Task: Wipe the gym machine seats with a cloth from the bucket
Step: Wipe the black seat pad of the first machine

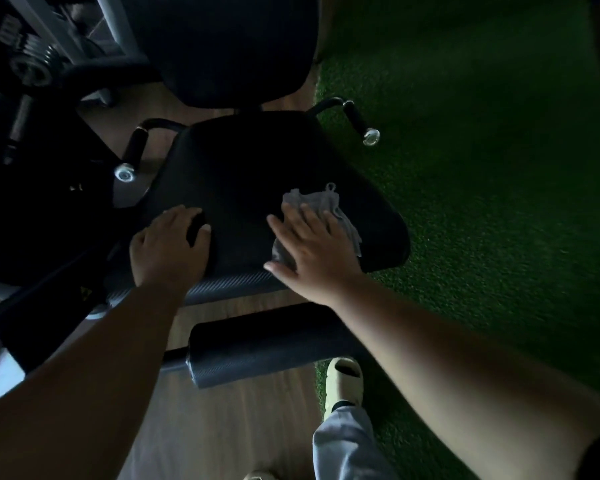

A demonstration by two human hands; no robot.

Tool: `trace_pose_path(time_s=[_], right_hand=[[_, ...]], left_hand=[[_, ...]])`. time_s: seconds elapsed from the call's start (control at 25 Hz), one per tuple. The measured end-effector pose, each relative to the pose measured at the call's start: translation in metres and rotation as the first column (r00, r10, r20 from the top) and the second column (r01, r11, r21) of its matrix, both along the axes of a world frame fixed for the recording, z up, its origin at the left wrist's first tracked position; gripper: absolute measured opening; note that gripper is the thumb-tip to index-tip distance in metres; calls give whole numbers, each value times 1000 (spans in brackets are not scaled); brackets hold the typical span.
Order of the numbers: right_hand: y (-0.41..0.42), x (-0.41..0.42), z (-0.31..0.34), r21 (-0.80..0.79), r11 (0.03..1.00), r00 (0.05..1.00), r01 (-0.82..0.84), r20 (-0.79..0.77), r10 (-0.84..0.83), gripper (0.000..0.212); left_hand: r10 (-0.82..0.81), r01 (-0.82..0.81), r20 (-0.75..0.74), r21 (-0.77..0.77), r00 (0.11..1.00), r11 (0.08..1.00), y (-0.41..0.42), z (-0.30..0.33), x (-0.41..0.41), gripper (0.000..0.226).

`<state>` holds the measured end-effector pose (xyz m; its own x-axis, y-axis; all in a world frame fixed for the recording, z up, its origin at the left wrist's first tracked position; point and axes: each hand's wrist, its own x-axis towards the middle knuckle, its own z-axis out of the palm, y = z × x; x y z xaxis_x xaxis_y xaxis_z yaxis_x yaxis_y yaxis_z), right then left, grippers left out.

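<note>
Left hand resting on the seat near its front-left edge — fingers curled over the pad, holding nothing. Right hand flat, fingers spread and straight, pressing one grey cloth against the seat's front-right part. Cloth crumpled, long axis running away from the person toward the right. Two side handles, left handle and right handle. One foam roller below the seat.
</note>
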<state>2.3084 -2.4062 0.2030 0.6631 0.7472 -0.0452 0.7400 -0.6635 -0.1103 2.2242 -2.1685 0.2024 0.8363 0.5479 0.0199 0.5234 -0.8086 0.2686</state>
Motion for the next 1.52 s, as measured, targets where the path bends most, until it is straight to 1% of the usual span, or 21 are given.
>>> trace_pose_path(time_s=[0.08,0.16,0.24,0.28,0.36,0.44,0.52,0.6,0.68,0.76,0.84,0.96,1.0,1.08,1.16,1.24,1.28,1.36,1.44,1.48,1.52], right_hand=[[-39,18,1,-12,999,999,46,20,-46,76],[-69,34,3,-32,982,983,184,21,-184,75],[-75,48,3,-44,947,947,319,-7,-320,75],[-69,57,4,-57,932,933,357,-20,-358,76],[-50,87,3,-110,923,920,370,-98,-380,78],[-28,122,3,-167,921,894,352,-230,-384,84],[-15,151,2,-179,908,839,378,-349,-418,91],[-12,166,-2,-173,895,792,412,-418,-445,97],[-19,164,-2,-160,891,778,425,-439,-450,96],[-41,148,0,-116,879,780,462,-418,-465,85],[-70,118,4,-35,865,804,501,-352,-480,74],[-95,75,4,41,860,837,509,-256,-483,74],[-93,74,3,37,859,842,511,-224,-491,76],[-73,95,2,-32,857,837,514,-202,-509,77],[-46,132,1,-135,847,793,514,-302,-529,78],[-27,161,0,-184,842,733,508,-421,-535,79],[-22,165,0,-193,849,740,492,-420,-525,80],[-26,153,3,-191,895,838,403,-316,-445,76],[-43,121,6,-143,951,944,273,-150,-293,71],[-53,102,10,-121,973,973,198,-94,-210,69],[-60,87,15,-112,986,989,123,-73,-132,69]], left_hand=[[2,-2,-8,23,1000,1000,0,0,-3,43],[8,-7,-16,40,1000,999,0,-1,-4,43],[11,-11,-5,41,1000,999,-2,-3,-3,43],[10,-10,-4,47,1000,999,-3,-4,-3,43],[11,-10,-9,61,1000,998,-3,-5,-3,44],[15,-14,-10,74,1000,997,-3,-5,-2,47],[24,-22,-15,86,1000,996,-5,-5,-3,50],[37,-35,-19,88,999,995,-5,-5,-1,52],[45,-43,-19,90,999,995,-5,-5,0,52],[45,-43,-19,90,999,995,-7,-4,0,52],[49,-48,-8,83,999,995,-8,-2,1,52],[51,-50,-6,79,999,996,-9,-2,0,51],[51,-51,-8,82,999,995,-9,-2,0,51],[48,-46,-19,91,999,995,-9,-4,1,51],[49,-47,-21,91,999,995,-7,-6,0,50],[50,-47,-23,101,999,994,-6,-9,-2,49],[49,-46,-25,107,998,993,-5,-9,-2,48],[50,-46,-38,106,998,993,-5,-9,-1,49],[51,-45,-50,106,997,993,-5,-7,0,51],[50,-44,-58,106,997,993,-5,-6,-1,52],[53,-46,-69,101,996,994,-6,-4,-1,53]])
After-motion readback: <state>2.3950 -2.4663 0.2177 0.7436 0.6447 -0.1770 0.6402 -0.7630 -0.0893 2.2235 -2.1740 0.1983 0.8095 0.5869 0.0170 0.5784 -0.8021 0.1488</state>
